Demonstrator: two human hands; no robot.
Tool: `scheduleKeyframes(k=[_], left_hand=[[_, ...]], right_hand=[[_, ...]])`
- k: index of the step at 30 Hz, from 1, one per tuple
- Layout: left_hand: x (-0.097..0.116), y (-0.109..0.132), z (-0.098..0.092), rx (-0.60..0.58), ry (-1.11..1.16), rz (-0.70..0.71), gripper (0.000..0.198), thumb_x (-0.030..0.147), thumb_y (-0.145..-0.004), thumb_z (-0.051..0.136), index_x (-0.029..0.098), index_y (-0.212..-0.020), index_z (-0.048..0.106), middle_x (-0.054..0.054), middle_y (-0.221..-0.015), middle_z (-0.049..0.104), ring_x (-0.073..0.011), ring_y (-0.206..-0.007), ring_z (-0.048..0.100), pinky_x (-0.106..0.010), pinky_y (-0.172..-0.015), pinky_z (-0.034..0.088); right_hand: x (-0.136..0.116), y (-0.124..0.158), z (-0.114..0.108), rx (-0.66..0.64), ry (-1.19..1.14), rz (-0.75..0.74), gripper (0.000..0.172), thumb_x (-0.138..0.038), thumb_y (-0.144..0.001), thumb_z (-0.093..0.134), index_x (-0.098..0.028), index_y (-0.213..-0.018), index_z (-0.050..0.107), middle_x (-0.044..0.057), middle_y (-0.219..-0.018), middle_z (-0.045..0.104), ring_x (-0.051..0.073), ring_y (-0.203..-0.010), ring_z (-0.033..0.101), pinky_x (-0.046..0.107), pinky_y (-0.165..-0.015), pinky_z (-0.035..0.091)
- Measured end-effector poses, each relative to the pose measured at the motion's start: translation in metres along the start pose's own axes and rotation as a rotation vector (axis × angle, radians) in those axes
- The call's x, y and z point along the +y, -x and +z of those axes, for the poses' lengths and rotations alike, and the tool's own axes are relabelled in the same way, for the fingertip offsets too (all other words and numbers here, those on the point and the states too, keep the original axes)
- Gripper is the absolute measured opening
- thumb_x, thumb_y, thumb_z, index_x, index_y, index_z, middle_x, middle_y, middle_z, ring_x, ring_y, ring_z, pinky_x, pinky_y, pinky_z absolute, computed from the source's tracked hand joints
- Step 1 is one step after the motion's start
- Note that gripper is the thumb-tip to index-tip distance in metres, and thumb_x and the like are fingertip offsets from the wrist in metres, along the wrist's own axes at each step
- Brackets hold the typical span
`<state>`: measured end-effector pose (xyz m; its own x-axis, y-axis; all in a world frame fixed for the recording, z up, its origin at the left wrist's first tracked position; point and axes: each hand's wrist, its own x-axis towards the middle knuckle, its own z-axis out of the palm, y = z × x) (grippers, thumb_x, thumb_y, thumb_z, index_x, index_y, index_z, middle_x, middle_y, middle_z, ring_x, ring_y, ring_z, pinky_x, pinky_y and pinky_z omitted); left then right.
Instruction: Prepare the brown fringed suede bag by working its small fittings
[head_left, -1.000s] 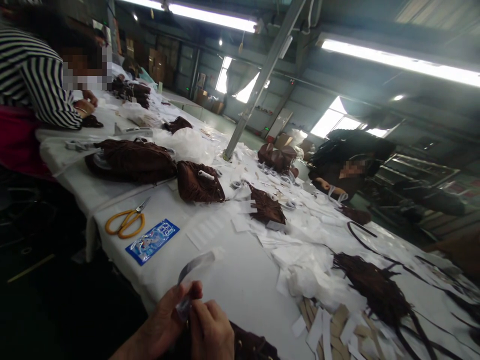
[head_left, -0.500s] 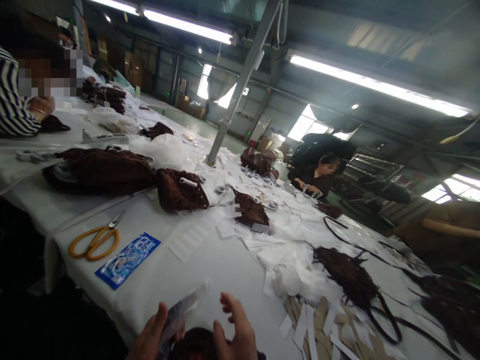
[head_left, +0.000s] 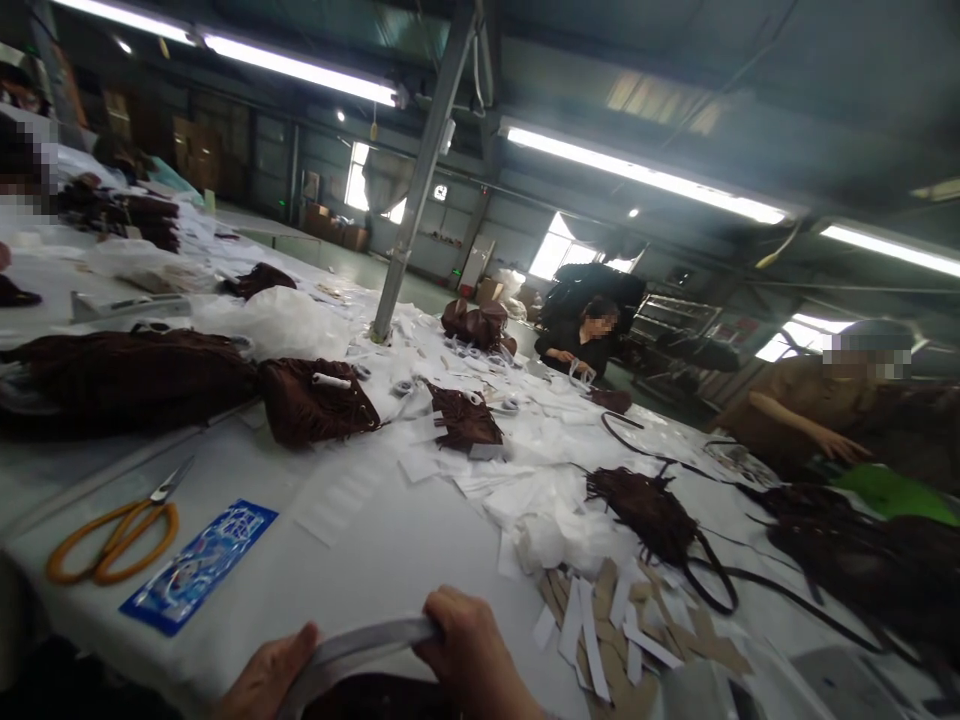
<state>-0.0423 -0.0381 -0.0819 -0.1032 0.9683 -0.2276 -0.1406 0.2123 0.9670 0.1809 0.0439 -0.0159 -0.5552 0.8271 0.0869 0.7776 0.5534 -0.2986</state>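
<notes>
At the bottom of the head view, a pale grey wrapped strap (head_left: 367, 637) arcs above a dark brown bag (head_left: 382, 697), most of which is cut off by the frame edge. My right hand (head_left: 472, 650) is closed around the strap's right end, fingers curled. My left hand (head_left: 270, 668) is at the strap's left end, thumb raised along it; its other fingers are hidden, but the strap lies in its grip. Left of the hands on the white table (head_left: 375, 560) lie orange-handled scissors (head_left: 124, 535) and a blue printed packet (head_left: 199, 567).
Fringed brown bags (head_left: 319, 400) stand beyond the scissors. Crumpled white paper (head_left: 547, 520) and a pile of card strips (head_left: 622, 630) are to the right, near a fringed bag (head_left: 645, 510) with a long strap. A metal post (head_left: 424, 180) rises behind. Co-workers (head_left: 577, 340) sit across the table.
My right hand, apart and spread before, has closed on the strap. The clear-looking strip in my left hand is now a curved grey band between both hands. The view has swung right.
</notes>
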Motion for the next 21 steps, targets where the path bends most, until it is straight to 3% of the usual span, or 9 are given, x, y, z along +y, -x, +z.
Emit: scheduleKeyframes(k=[3,4,6,8,11,14,16,18,21], left_hand=[[0.045,-0.011,0.008,-0.047,-0.133,0.145,0.047,0.064,-0.072,0.061,0.02,-0.083,0.069,-0.007,-0.092,0.069,-0.029,-0.101,0.057,-0.034,-0.091,0.045],[0.06,-0.014,0.013,-0.118,-0.18,0.188,0.041,0.059,-0.074,0.062,0.02,-0.084,0.069,-0.006,-0.095,0.069,-0.0269,-0.101,0.057,-0.031,-0.09,0.044],[0.084,-0.016,0.027,-0.39,-0.289,0.181,0.037,0.054,-0.081,0.055,0.019,-0.077,0.066,-0.004,-0.081,0.067,-0.0201,-0.077,0.059,-0.024,-0.069,0.046],[0.099,-0.015,0.039,-0.567,-0.406,0.158,0.039,0.05,-0.086,0.048,0.017,-0.068,0.06,0.002,-0.059,0.055,-0.0138,-0.055,0.047,-0.021,-0.05,0.035],[0.103,-0.011,0.05,-0.519,-0.539,0.228,0.037,0.043,-0.086,0.048,0.017,-0.061,0.052,0.006,-0.055,0.039,-0.0112,-0.055,0.036,-0.022,-0.05,0.025],[0.102,-0.008,0.055,-0.52,-0.549,0.243,0.034,0.041,-0.086,0.048,0.017,-0.062,0.049,0.006,-0.059,0.037,-0.0115,-0.058,0.036,-0.023,-0.052,0.024],[0.101,-0.006,0.057,-0.555,-0.48,0.217,0.035,0.044,-0.086,0.048,0.018,-0.063,0.046,0.006,-0.059,0.035,-0.011,-0.057,0.033,-0.023,-0.051,0.023],[0.101,-0.006,0.059,-0.592,-0.379,0.176,0.037,0.049,-0.086,0.047,0.019,-0.063,0.043,0.007,-0.056,0.031,-0.0101,-0.054,0.028,-0.023,-0.048,0.02],[0.097,-0.008,0.059,-0.621,-0.302,0.155,0.037,0.051,-0.084,0.051,0.018,-0.067,0.049,0.008,-0.056,0.033,-0.0098,-0.052,0.026,-0.023,-0.047,0.021]], right_hand=[[-0.004,0.003,-0.013,0.02,0.136,-0.09,0.018,-0.012,-0.062,0.074,-0.021,-0.069,0.06,-0.005,-0.069,0.061,0.012,-0.059,0.055,0.023,-0.052,0.026],[-0.007,0.004,-0.016,0.034,0.152,-0.121,0.019,-0.013,-0.061,0.075,-0.021,-0.071,0.06,-0.005,-0.07,0.061,0.012,-0.059,0.056,0.024,-0.052,0.026],[-0.014,0.005,-0.026,0.064,0.112,-0.162,0.025,-0.017,-0.061,0.078,-0.022,-0.078,0.062,-0.005,-0.073,0.062,0.012,-0.06,0.056,0.023,-0.052,0.029],[-0.018,0.009,-0.041,0.091,0.032,-0.17,0.033,-0.027,-0.06,0.084,-0.023,-0.086,0.062,-0.004,-0.081,0.062,0.013,-0.068,0.058,0.022,-0.057,0.035],[-0.021,0.019,-0.068,0.078,0.038,-0.185,0.043,-0.04,-0.058,0.086,-0.027,-0.092,0.063,-0.001,-0.095,0.062,0.019,-0.088,0.058,0.027,-0.074,0.041],[-0.023,0.028,-0.075,0.024,0.21,-0.131,0.034,-0.022,-0.06,0.085,-0.025,-0.086,0.063,0.0,-0.094,0.062,0.02,-0.086,0.058,0.027,-0.07,0.042],[-0.021,0.032,-0.066,0.02,0.309,-0.068,0.027,-0.004,-0.065,0.073,-0.022,-0.081,0.062,0.001,-0.086,0.063,0.018,-0.074,0.059,0.025,-0.061,0.04],[-0.018,0.035,-0.051,0.084,0.314,-0.006,0.032,0.007,-0.065,0.056,-0.02,-0.082,0.061,0.002,-0.079,0.062,0.016,-0.065,0.059,0.024,-0.055,0.038],[-0.012,0.039,-0.031,0.234,0.034,0.046,0.037,0.005,-0.062,0.047,-0.02,-0.084,0.06,0.001,-0.077,0.062,0.016,-0.068,0.061,0.023,-0.058,0.04]])
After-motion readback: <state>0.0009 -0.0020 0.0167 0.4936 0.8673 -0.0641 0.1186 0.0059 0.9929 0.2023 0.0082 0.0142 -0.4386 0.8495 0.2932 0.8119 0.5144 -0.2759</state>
